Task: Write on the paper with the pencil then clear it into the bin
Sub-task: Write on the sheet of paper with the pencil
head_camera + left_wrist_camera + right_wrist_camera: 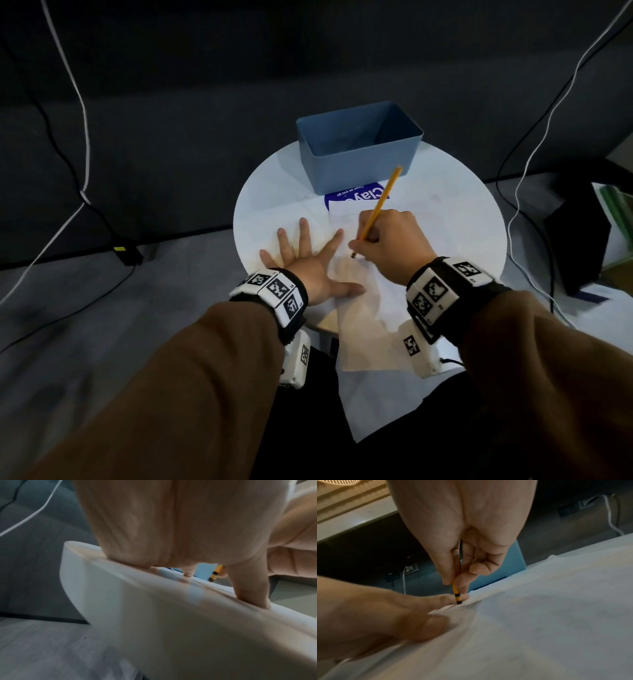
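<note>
A: Start at the grip. What is the right hand (394, 240) doing?

B: Its fingers pinch the pencil (378, 207) low on the shaft. The dark lower end touches the paper (370, 301), and the far end leans away toward one o'clock, over the near wall of the bin (356, 161).

A: And the left hand (305, 260)?

B: Flat and spread, grasping nothing. It presses the sheet's left edge down, with the thumb pointing to three o'clock along the near part of the sheet.

A: Where does the paper lie?

B: On the round white surface (267, 192), with its near end hanging off the edge at six o'clock. The bin stands at twelve o'clock on the same surface and looks empty.

A: So how far along is it?

B: I judge the writing step is underway. No marks are legible, so I cannot tell how much is written. Clearing into the bin is left.

A: Do the views differ?

B: The right wrist view shows the pencil's black-banded end meeting small wrinkles in the paper beside the left fingertips (453, 597). The left wrist view shows the palm bearing on the rim of the surface. Only the head view shows the inside of the bin.
</note>
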The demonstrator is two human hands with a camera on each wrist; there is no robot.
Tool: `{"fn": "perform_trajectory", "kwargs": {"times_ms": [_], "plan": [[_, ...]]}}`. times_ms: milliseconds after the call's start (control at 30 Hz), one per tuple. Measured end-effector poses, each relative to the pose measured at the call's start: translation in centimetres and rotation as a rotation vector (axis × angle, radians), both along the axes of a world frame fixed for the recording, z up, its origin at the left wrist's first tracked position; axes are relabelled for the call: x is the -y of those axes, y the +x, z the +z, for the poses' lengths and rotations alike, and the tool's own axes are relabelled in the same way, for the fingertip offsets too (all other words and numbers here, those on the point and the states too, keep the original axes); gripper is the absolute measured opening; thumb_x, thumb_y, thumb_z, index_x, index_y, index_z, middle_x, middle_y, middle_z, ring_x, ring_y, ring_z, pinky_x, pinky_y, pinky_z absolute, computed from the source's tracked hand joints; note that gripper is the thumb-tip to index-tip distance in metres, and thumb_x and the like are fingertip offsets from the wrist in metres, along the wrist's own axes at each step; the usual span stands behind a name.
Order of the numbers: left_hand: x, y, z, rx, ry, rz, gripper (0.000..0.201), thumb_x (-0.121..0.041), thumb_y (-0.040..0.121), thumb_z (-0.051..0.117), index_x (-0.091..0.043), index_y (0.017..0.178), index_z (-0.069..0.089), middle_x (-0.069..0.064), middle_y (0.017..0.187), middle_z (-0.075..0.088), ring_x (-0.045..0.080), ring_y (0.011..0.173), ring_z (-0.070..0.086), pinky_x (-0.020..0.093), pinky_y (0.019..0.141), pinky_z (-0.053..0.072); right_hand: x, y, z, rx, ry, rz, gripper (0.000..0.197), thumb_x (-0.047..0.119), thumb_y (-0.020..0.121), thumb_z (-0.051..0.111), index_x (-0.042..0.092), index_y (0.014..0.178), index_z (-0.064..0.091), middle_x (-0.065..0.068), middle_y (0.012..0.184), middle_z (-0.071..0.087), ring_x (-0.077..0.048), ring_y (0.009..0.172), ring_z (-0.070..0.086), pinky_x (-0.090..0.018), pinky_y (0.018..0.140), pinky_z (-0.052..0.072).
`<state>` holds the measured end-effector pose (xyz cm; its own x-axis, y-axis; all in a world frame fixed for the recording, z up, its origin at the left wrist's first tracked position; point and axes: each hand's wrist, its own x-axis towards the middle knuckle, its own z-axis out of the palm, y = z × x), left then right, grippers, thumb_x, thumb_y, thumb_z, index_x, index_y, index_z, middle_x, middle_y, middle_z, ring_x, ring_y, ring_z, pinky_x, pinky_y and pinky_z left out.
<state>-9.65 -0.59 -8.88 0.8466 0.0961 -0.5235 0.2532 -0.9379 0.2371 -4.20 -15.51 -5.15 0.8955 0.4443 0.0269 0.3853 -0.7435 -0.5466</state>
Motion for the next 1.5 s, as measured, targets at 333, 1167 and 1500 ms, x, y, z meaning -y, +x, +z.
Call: {"fn": "perform_trajectory", "kwargs": {"times_ms": [333, 1167, 1500], "plan": [[0.1, 0.1, 0.1, -0.002, 0.018, -0.011, 0.114, -0.089, 0.068, 0.053, -0.054, 0.148, -0.021, 0.004, 0.151, -0.048, 0.044, 0.139, -0.039, 0.075, 0.109, -0.010, -0.5, -0.1, 0.0, 0.007, -0.044, 0.001, 0.026, 0.021, 0.090, 0.073, 0.019, 0.070, 0.056, 0.007, 0.063, 0.058, -0.009, 0.066, 0.053, -0.023, 0.059, 0.038], [-0.1, 0.2, 0.1, -0.013, -0.004, 0.004, 0.116, -0.091, 0.064, 0.055, -0.057, 0.147, -0.020, 0.002, 0.152, -0.047, 0.043, 0.140, -0.039, 0.074, 0.109, -0.010, 1.2, 0.3, 0.3, 0.013, -0.015, -0.089, 0.031, 0.017, 0.090, 0.073, 0.020, 0.066, 0.053, 0.009, 0.060, 0.056, -0.005, 0.063, 0.053, -0.015, 0.057, 0.034], [-0.2, 0.2, 0.2, -0.023, -0.021, 0.015, 0.116, -0.091, 0.064, 0.055, -0.058, 0.145, -0.020, 0.001, 0.152, -0.048, 0.042, 0.140, -0.039, 0.074, 0.109, -0.011, 1.2, 0.3, -0.3, 0.016, -0.032, -0.085, 0.030, 0.016, 0.090, 0.073, 0.020, 0.067, 0.053, 0.006, 0.063, 0.058, -0.010, 0.065, 0.056, -0.022, 0.059, 0.037]]}}
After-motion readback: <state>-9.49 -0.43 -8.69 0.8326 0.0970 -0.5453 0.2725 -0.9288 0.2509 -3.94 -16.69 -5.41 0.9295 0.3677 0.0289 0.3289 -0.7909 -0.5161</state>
